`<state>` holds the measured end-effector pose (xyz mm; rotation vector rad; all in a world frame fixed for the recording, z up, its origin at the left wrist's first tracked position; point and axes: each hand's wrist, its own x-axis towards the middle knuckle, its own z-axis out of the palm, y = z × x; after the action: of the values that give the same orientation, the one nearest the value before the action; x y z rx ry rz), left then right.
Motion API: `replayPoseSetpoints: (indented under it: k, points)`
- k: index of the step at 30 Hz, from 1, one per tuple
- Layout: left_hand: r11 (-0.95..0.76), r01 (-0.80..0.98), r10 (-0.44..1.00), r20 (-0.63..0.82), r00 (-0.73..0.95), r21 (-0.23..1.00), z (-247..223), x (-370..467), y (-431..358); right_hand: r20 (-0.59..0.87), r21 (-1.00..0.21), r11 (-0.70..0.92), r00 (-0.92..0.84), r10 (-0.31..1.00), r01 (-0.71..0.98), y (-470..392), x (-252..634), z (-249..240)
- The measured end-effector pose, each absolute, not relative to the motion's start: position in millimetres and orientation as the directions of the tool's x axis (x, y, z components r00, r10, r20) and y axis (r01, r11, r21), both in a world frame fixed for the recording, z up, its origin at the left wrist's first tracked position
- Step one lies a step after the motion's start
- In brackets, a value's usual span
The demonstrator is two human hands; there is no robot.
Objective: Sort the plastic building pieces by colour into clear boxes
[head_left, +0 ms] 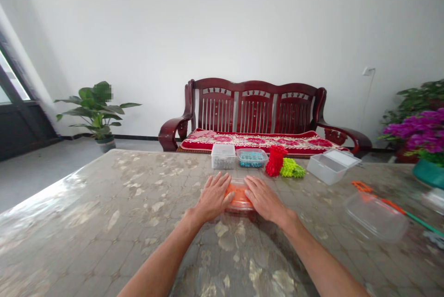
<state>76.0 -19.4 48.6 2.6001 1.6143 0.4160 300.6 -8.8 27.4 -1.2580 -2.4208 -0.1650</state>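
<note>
A clear lidded container [239, 199] with orange contents sits on the patterned table [156, 204], between my hands. My left hand [215, 195] lies on its left side and my right hand [262, 196] on its right side, both with fingers stretched out. Parts of the lid's edges are hidden under the palms and fingers. Behind it stand a white box [223, 157] with greyish contents and a clear container [252, 158] with blue pieces. Right of these are a red bundle [275, 160] and a lime-green bundle [292, 168].
An open clear box [326, 168] stands at the back right. Nearer lie a loose transparent lid [376, 216] and an orange and green stick-like item [393, 205]. Purple flowers [418, 128] stand at the far right. A wooden bench [255, 107] is behind the table.
</note>
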Motion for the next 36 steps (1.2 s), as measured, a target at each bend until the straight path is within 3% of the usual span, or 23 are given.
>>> replayPoseSetpoints:
  k: [4, 14, 20, 24, 27, 31, 36]
  points:
    - [-0.469, 0.876, 0.865, 0.257, 0.430, 0.114, 43, 79, -18, 0.416, -0.095, 0.592, -0.509, 0.754, 0.800, -7, 302, 26]
    - [-0.532, 0.843, 0.800, 0.374, 0.470, 0.079, 27, 77, -14, 0.388, -0.089, 0.553, -0.482, 0.785, 0.828, -15, 298, 34]
    - [-0.509, 0.855, 0.838, 0.281, 0.467, 0.100, 38, 78, -19, 0.411, -0.158, 0.570, -0.471, 0.780, 0.806, -12, 301, 28]
    - [-0.498, 0.860, 0.853, 0.243, 0.461, 0.114, 49, 82, -19, 0.335, -0.202, 0.572, -0.492, 0.803, 0.795, -7, 303, 33]
    - [-0.535, 0.841, 0.829, 0.239, 0.507, 0.073, 57, 91, -18, 0.305, -0.194, 0.547, -0.480, 0.822, 0.814, -7, 300, 38]
    - [-0.577, 0.815, 0.799, 0.247, 0.548, 0.058, 56, 105, -19, 0.379, -0.160, 0.542, -0.455, 0.805, 0.825, -10, 295, 35]
    - [-0.501, 0.845, 0.852, 0.277, 0.444, 0.186, 46, 112, -24, 0.420, -0.229, 0.571, -0.449, 0.788, 0.788, -3, 296, 23]
